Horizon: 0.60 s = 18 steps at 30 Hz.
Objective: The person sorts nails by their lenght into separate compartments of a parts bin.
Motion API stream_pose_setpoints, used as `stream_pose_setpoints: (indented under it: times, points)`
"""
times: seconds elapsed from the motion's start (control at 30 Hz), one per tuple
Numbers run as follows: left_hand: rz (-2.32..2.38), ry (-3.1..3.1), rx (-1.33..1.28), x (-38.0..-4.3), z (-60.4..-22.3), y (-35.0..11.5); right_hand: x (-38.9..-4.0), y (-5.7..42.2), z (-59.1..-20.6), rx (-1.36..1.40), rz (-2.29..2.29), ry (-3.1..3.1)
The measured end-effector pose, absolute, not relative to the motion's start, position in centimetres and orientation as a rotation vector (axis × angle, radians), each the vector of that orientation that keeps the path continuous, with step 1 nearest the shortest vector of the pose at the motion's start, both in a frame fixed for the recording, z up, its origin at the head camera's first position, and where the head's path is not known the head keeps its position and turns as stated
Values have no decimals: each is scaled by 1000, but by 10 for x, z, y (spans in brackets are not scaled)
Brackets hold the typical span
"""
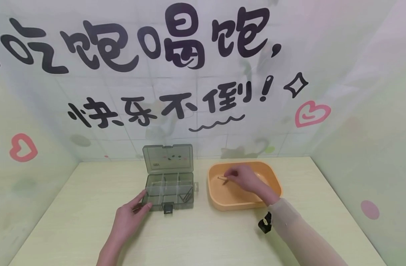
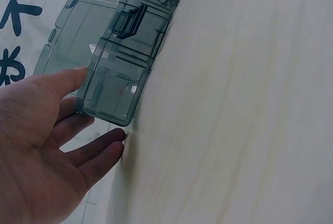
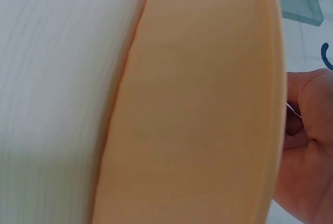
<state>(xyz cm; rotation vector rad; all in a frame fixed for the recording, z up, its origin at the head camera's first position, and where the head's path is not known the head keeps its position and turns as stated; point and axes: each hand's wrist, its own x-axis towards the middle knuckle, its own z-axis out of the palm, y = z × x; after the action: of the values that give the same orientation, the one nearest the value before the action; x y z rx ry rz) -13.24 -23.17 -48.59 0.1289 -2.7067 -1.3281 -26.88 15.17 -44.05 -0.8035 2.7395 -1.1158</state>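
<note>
A grey see-through compartment box (image 1: 169, 190) stands with its lid (image 1: 168, 159) raised. Thin dark metal pieces, like screws or nails (image 1: 187, 195), lie in its front right compartment. My left hand (image 1: 131, 218) holds the box's left end, thumb at the front corner and index finger along the side; the other fingers are loose in the left wrist view. Over the orange tray (image 1: 219, 201), my right hand (image 1: 244, 178) pinches a small thin metal piece (image 1: 222, 178), its kind too small to make out. In the right wrist view, the tray wall partly hides that hand.
The pale wooden table (image 1: 203, 236) carries both containers, set side by side with a narrow gap. A wall sheet with black lettering (image 1: 184, 37) rises close behind them. A black object (image 1: 265, 223) shows by the right sleeve.
</note>
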Motion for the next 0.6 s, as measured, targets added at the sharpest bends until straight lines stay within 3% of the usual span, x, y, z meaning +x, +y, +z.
stream_pose_setpoints:
  times: [0.6]
  points:
    - [-1349,-2698,118,-133,-485,-232,-256,104,-436,-992,-1249,2635]
